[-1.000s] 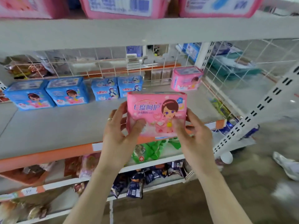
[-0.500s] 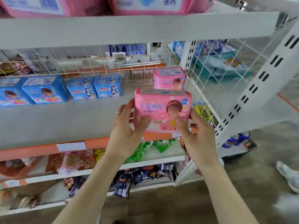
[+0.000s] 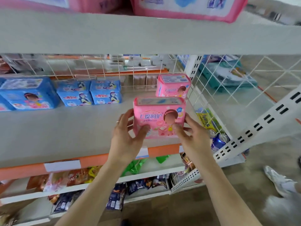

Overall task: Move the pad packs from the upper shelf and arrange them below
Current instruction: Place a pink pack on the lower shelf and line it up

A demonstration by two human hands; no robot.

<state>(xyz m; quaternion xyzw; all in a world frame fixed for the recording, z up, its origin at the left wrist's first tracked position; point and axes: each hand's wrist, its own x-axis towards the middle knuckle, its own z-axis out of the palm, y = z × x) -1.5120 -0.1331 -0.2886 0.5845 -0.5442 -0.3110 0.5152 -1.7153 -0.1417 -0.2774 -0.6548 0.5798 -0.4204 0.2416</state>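
Two bare forearms reach up from the bottom edge, above snack bags (image 3: 70, 178) on the lower shelves. The left hand (image 3: 125, 137) and right hand (image 3: 192, 137) both grasp one pink pack (image 3: 158, 116). Each thumb presses on its printed front and the fingers curl round its sides. A ring (image 3: 118, 122) sits on a left finger. The pack stands upright at the front right of the middle shelf (image 3: 65, 128), just behind the orange strip (image 3: 162, 150). I cannot tell whether its base touches the shelf. To the right, beyond the side mesh (image 3: 210, 88), drink cans (image 3: 218, 139) lie lower down. Behind the held pack, near the back right corner, a second pack (image 3: 173, 85), also pink, stands upright and apart from it. Blue packs (image 3: 73, 93) stand in a row along the back left, in front of the wire grid (image 3: 97, 67). Overhead, top packs (image 3: 187, 7) in pink lie on the upper shelf (image 3: 146, 33).
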